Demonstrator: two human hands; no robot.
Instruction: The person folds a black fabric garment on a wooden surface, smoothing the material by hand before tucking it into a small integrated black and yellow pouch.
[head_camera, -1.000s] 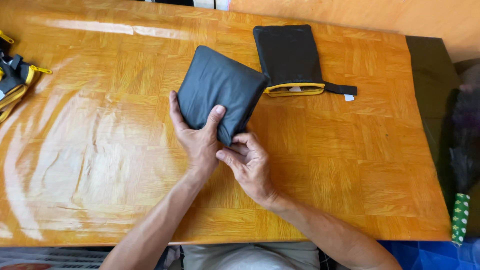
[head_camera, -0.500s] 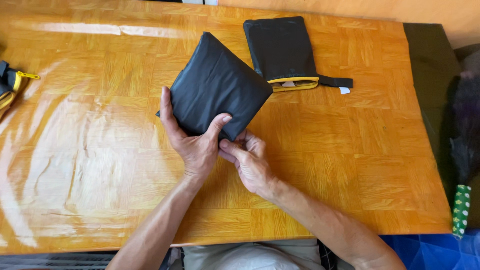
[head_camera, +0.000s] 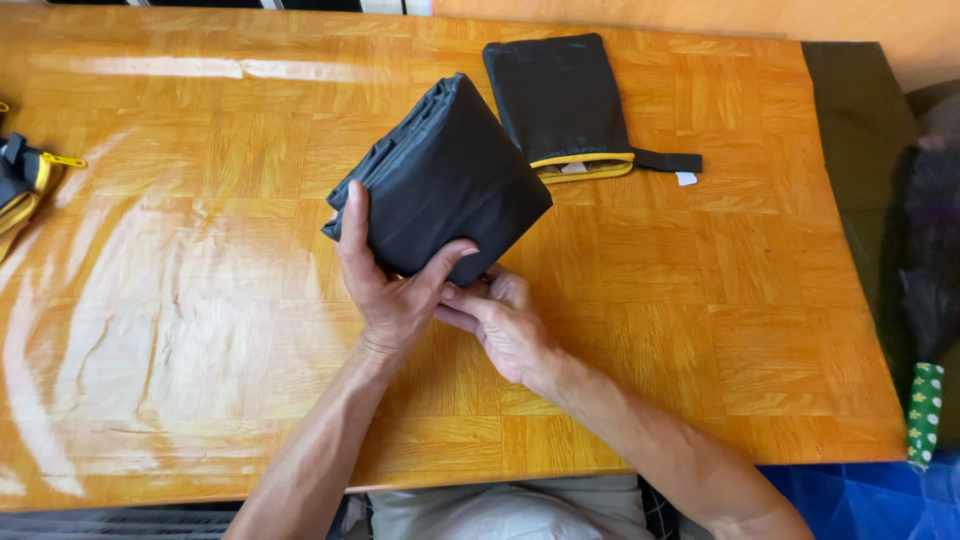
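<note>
A folded dark grey fabric bundle (head_camera: 445, 180) is tilted up off the wooden table (head_camera: 200, 300), its layered edge showing at the upper left. My left hand (head_camera: 385, 285) grips its near edge, fingers along the left side and thumb on top. My right hand (head_camera: 500, 320) is tucked under the bundle's near corner, fingertips touching it next to the left thumb. Behind it lies a flat black pouch (head_camera: 560, 95) with a yellow-trimmed opening and a black strap to its right.
A black and yellow object (head_camera: 25, 185) sits at the table's left edge. A dark cloth (head_camera: 860, 150) covers the right end of the table. A green dotted item (head_camera: 925, 410) hangs off the right edge.
The bundle has been lifted from lying flat to tilted up off the table. Both hands stay at its near corner, the left grip shifted round its side.
</note>
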